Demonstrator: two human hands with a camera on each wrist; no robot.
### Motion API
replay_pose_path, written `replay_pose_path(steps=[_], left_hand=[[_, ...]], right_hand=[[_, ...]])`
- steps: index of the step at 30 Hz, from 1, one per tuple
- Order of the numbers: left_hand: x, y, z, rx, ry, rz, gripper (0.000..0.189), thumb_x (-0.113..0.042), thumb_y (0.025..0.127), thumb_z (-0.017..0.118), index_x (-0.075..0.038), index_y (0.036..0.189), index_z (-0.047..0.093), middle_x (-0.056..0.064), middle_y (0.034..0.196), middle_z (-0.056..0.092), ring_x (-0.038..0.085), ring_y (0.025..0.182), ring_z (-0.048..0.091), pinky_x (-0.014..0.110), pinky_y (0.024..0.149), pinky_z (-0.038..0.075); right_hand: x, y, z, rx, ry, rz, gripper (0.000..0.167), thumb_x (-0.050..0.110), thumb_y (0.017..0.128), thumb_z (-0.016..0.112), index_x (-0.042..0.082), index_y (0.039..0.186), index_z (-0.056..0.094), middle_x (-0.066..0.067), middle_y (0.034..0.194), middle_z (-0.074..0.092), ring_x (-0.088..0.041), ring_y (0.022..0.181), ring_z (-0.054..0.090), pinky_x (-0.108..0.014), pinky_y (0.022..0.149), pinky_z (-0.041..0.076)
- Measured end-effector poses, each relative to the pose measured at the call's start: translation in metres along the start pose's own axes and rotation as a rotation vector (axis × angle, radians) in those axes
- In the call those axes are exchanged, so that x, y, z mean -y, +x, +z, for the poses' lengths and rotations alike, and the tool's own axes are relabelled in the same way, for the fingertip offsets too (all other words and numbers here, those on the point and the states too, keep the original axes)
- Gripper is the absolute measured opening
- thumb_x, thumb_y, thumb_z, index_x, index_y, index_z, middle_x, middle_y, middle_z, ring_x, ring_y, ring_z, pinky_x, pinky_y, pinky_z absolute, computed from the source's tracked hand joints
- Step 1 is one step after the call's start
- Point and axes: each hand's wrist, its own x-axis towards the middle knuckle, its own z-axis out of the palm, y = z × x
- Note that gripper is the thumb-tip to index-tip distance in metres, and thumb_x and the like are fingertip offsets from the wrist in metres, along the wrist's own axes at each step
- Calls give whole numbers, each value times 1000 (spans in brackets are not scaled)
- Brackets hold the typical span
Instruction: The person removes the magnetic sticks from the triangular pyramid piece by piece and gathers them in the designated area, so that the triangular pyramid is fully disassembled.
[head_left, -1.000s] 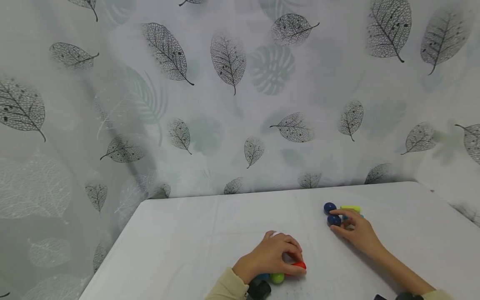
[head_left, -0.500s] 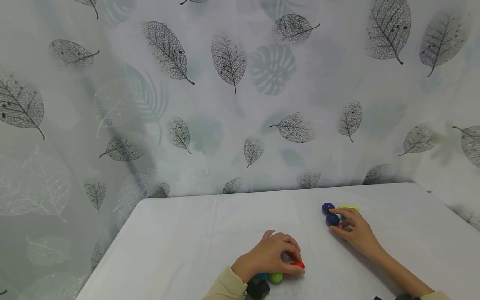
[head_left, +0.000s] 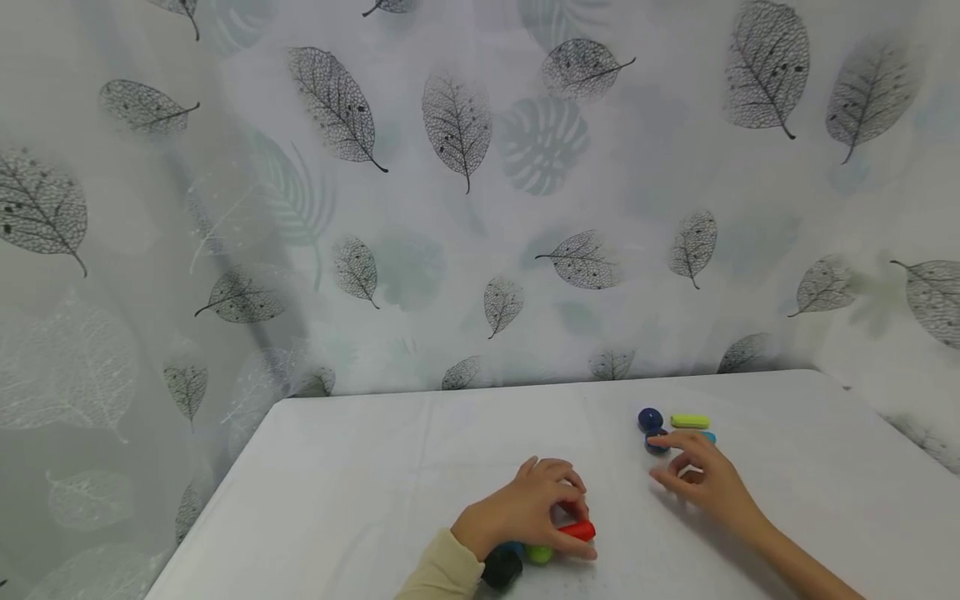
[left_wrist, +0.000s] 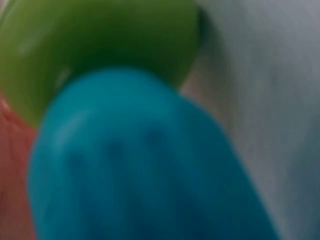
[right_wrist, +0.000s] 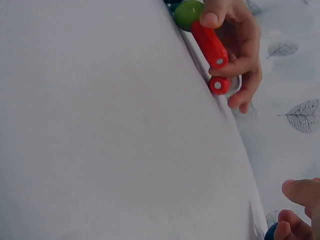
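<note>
The left hand (head_left: 525, 512) curls its fingers (right_wrist: 235, 65) and thumb around a red rod (head_left: 576, 530) lying on the white table (head_left: 360, 492); a 2nd red rod (right_wrist: 219, 85) sits under the fingers, and a green ball (head_left: 537, 553) touches the rod's near end. Well to the right of the red rod, the right hand (head_left: 701, 479) hovers with fingers relaxed, holding nothing, its fingertip just beside 2 dark blue balls (head_left: 650, 419) and a yellow-green rod (head_left: 690, 422).

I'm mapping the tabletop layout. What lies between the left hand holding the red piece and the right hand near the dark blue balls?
In the head view, only bare white table separates the left hand from the right hand.
</note>
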Motion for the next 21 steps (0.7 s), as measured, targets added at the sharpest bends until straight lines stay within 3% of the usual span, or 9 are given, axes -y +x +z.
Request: replay_pose_path(steps=[7,11,17,21], left_hand=[[4,-5,-7,77,-50,50,31,-38,81,77,-26,108,68,-12,131,51,18,140,29,54,113,22],[4,-5,-6,55,-34,52,29,-34,83,75,-26,110,68,-11,129,52,17,138,32,51,112,25],[2,-3,-4,8,-23,32,37,-35,84,76,-25,117,64,-11,124,54,11,133,36,57,110,26],[1,-2,-3,-2,-11,25,47,-37,84,76,-24,126,58,-9,125,53,9,131,38,58,109,27]], right_hand=[[14,-9,12,112,45,-18,40,-10,74,77,4,111,67,3,105,57,-7,68,55,-20,53,49],[21,-12,20,203,119,-76,38,-8,77,77,6,110,66,-2,102,60,-7,70,57,-22,55,52],[31,-10,32,397,302,-161,34,-6,84,71,5,115,63,-6,107,63,-11,76,61,-25,61,55],[39,-9,43,450,356,-170,32,-5,86,69,4,116,62,-9,107,64,-14,77,60,-24,62,53]])
